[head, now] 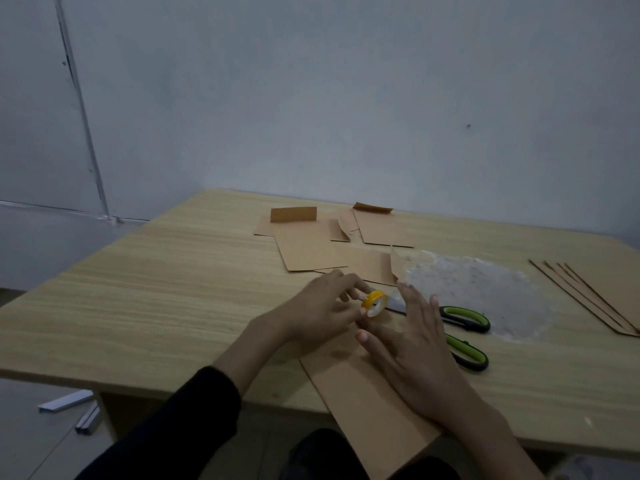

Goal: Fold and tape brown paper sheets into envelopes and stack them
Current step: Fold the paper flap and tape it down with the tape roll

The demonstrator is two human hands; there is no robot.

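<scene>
Brown folded paper [367,403] is lying at six o'clock on the wooden table [138,306], the right hand [415,355] pressing it flat, palm open. The left hand [322,306] is pinching the yellow tape roll [373,299] just beyond. Pulling tape taut while pinning the fold seems wise. Scissors [464,318] are lying at three o'clock, cut sheets [311,251] at twelve, below a grey wall [346,98].

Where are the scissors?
Head view: the scissors lie on the table, just right of the right hand; their blades run behind it toward the tape roll.
</scene>
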